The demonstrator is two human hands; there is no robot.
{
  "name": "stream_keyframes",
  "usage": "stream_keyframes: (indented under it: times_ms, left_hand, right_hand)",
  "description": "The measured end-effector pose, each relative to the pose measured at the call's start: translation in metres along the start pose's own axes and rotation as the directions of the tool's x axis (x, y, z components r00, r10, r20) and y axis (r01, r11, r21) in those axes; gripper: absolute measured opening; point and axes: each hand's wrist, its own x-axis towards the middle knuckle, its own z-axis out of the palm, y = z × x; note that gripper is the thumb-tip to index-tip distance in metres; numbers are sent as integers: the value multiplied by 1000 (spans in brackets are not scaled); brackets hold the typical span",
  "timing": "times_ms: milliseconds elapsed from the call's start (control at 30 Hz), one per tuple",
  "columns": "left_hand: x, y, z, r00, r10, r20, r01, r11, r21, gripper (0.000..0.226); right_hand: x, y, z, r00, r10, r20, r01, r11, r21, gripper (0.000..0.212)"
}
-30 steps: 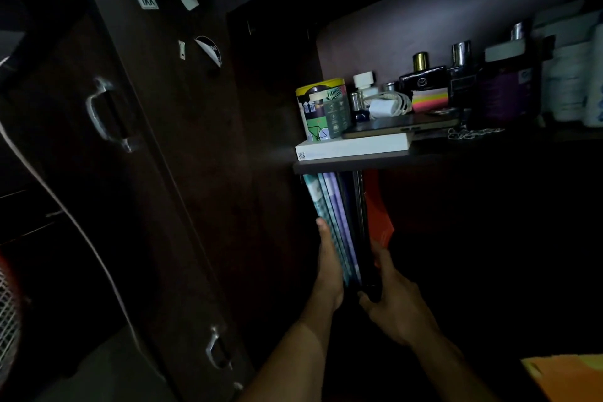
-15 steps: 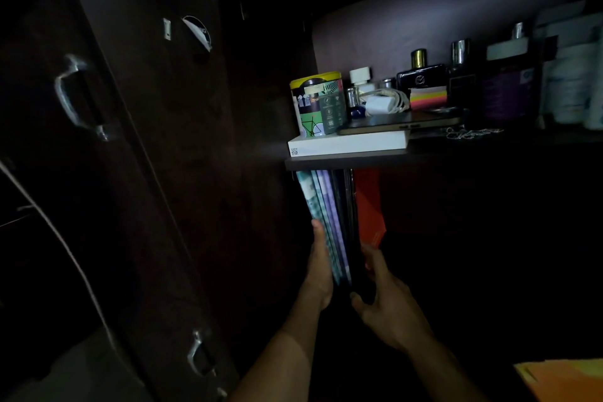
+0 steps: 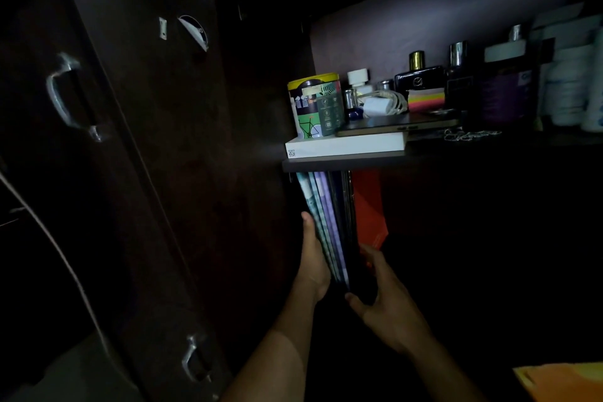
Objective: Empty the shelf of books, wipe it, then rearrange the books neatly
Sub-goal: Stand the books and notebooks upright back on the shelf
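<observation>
A row of upright books (image 3: 329, 222) stands in the dark lower shelf, under the shelf board (image 3: 346, 162): teal and purple spines at the left, dark ones in the middle, an orange book (image 3: 368, 209) at the right. My left hand (image 3: 313, 261) lies flat against the left side of the row. My right hand (image 3: 385, 300) grips the lower edge of the dark books from the right, thumb under them. The shelf floor is hidden in darkness.
On the upper shelf lie a white box (image 3: 346, 145), a tablet (image 3: 398, 126), a printed tin (image 3: 315, 106), a charger, perfume bottles (image 3: 421, 75) and jars. A dark cupboard door (image 3: 137, 140) with metal handles stands at left. An orange cloth (image 3: 561, 382) sits at bottom right.
The view has shifted slightly; both hands stay on the row of books, with the right hand's fingers wrapped a little further round the dark books.
</observation>
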Motion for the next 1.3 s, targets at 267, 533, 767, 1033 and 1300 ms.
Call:
stream_keyframes:
  times_ms: [267,533,767,1033,1300]
  left_hand:
    - [-1,12,7,998,36,45,-35,999,-12,73]
    - [-13,10,7,983,145,-117,-130,983,127,79]
    - [-19,14,35,821,493,-287,-307,806,506,45]
    - [-11,28,26,949,299,-105,-231,880,415,71]
    - [-21,-5,50,872,361,-331,-80,772,631,98]
  right_hand:
    - [3,4,0,1000,-21,20,22,999,-44,107]
    - [7,12,1,997,-79,-19,79,997,-10,97]
    - [13,10,5,997,-72,-10,72,993,90,100]
    - [10,1,0,999,-41,31,35,983,180,96]
    - [13,9,3,995,-84,54,69,970,232,99]
